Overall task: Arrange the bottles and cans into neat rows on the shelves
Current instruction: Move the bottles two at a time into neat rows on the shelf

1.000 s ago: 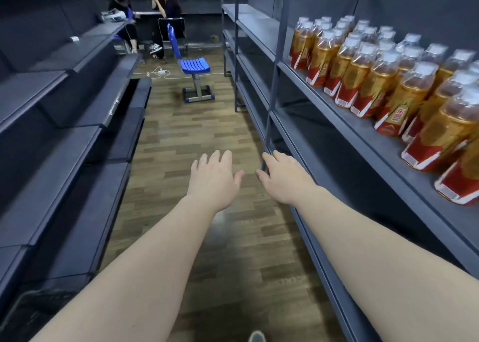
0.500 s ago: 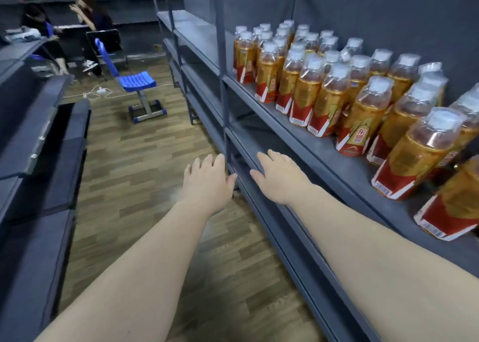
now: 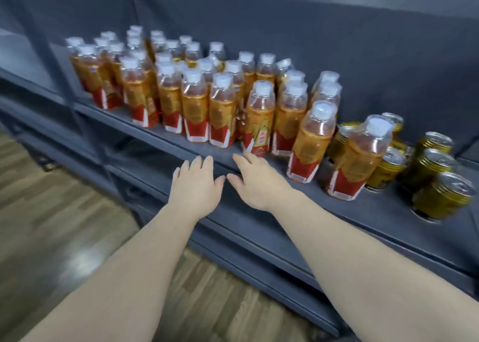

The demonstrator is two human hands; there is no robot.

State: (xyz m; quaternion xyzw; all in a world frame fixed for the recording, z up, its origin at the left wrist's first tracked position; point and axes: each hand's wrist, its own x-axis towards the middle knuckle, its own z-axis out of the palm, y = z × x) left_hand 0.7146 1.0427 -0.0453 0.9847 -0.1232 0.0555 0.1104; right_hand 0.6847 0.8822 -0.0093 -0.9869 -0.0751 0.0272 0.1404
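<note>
Since the grey shelf [image 3: 337,212] looks like a flat, bare board, anything nudged along it should slide rather than catch. Across its back and middle stands the crowd of bottles [image 3: 194,100], white-capped and amber-filled with red and gold sleeves, in ragged files that drift toward the front edge on the right. They look full, so moderately heavy, and tall for their footing (a push near the cap would likely tip one into its neighbours). The sleeves seem smooth and may be slippery, so the sensible hold is the labelled waist, wrapped by fingers and thumb, or else a low push at the base. To their right sit the gold cans [image 3: 427,165], loosely bunched, squat and steadier, though thin walls dent; take them round the side. Both the left hand [image 3: 195,188] and the right hand [image 3: 259,183] hover palm-down, side by side over the shelf's front edge, holding nothing, fingers straight and nearly together. The right fingertips [image 3: 246,158] reach just beside the nearest bottle [image 3: 260,118]; whether they touch it cannot be told.
</note>
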